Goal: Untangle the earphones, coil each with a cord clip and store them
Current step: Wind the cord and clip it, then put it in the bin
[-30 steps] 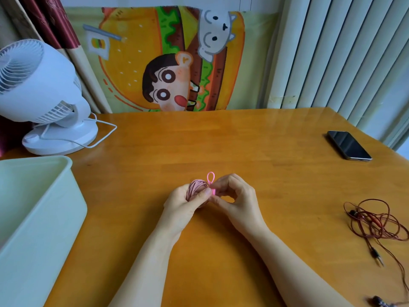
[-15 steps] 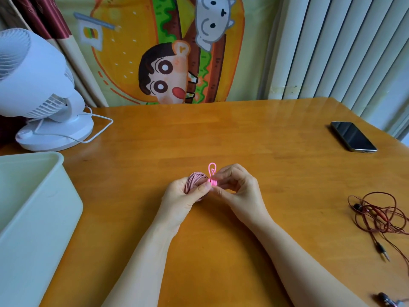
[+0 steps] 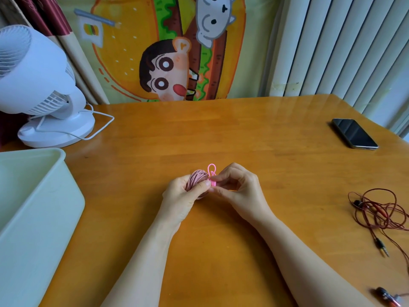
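Note:
A coiled pink earphone sits in my left hand, whose thumb and fingers curl round the bundle above the middle of the table. A bright pink cord clip wraps the coil's right side, its loop sticking up. My right hand pinches the clip's lower part between thumb and forefinger. A tangled dark red earphone lies loose at the table's right edge, its jack plug pointing toward me.
A pale green storage bin stands at the left front. A white desk fan with its cable is at the back left. A black phone lies at the back right. A small dark object sits at the lower right corner.
Both hands hold the pink coil and clip as before, fingers shifting only slightly. The view has tilted a little, so everything sits slightly differently in frame.

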Demonstrator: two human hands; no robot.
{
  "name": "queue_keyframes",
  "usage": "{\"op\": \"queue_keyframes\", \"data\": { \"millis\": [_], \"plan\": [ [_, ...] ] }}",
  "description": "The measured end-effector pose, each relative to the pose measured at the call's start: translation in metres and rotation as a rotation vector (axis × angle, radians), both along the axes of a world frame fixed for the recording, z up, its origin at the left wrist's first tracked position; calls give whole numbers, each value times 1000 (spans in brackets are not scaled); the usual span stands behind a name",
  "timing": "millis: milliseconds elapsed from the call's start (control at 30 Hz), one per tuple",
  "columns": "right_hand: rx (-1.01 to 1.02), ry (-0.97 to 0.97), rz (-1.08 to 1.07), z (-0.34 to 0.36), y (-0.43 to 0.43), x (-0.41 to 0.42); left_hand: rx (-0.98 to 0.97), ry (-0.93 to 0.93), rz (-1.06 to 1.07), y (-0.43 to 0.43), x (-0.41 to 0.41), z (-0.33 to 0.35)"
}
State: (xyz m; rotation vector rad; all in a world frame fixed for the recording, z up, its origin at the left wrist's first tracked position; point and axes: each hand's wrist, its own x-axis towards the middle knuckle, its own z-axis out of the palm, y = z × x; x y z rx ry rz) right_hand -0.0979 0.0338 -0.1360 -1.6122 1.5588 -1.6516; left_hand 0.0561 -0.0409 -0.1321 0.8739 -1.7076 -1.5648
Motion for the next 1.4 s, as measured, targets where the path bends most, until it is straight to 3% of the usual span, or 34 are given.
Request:
{"op": "queue_keyframes", "data": {
  "millis": [167, 333, 400, 467, 567, 667, 733, 800, 867, 933, 1067, 1200, 1400],
  "plan": [
    [41, -126, 57, 2, 1, 1, 6, 21, 10, 1, -1, -2],
    [75, -390, 183, 8, 6, 2, 97, 126, -26, 0, 2, 5],
    [50, -455, 122, 10, 6, 2, 115, 151, -35, 0, 3, 6],
    [3, -485, -70, 10, 4, -4, 126, 170, -6, -1, 3, 6],
    [113, -335, -464, 3, 4, -21, 145, 168, 12, -1, 3, 6],
    [255, 101, -642, -4, 6, -24, 145, 169, -16, -2, 5, 7],
    [59, 244, -560, 1, 6, -17, 145, 168, -30, -1, 5, 7],
    [-133, 278, -290, 11, 7, -5, 144, 166, -43, 0, 4, 6],
    [-143, 371, -100, 13, 7, 7, 144, 163, -60, 0, 3, 6],
    [-115, 384, -70, 10, 2, 10, 137, 153, -84, -1, 4, 6],
    [-80, 186, -47, 5, 1, 6, 109, 130, -99, 0, 5, 7],
    [67, -265, 92, 9, 6, 3, 97, 127, -98, 1, 6, 8],
    [59, -740, -105, 9, 0, -11, 57, 87, -39, 5, 4, 9]
  ]
}}
